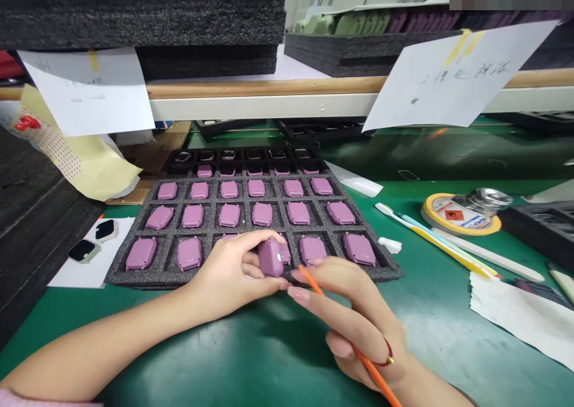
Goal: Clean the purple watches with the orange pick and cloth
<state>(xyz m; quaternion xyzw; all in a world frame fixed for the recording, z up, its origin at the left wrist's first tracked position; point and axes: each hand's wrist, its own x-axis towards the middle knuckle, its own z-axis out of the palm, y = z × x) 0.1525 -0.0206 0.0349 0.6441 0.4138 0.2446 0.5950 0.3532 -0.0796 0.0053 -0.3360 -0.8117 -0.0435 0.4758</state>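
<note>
Between the thumb and fingers of my left hand (237, 269) is a purple watch case (271, 257), tilted up on its side above the near edge of a black foam tray (255, 280). My right hand (359, 311) grips a thin orange stick (374, 374), whose upper end sits just right of the case; I cannot tell whether they touch. Rows of similar purple cases, such as the one at near left (142, 253), lie in the tray's compartments. The back row holds dark-faced pieces (253, 154).
White paper (72, 269) with two watches lies at left. To the right are toothbrushes (430, 233), a yellow tape roll (461, 216) with a metal-topped container, a white stick (493, 254) and torn paper (524, 317). A shelf (264, 105) crosses above, carrying foam trays and taped notes.
</note>
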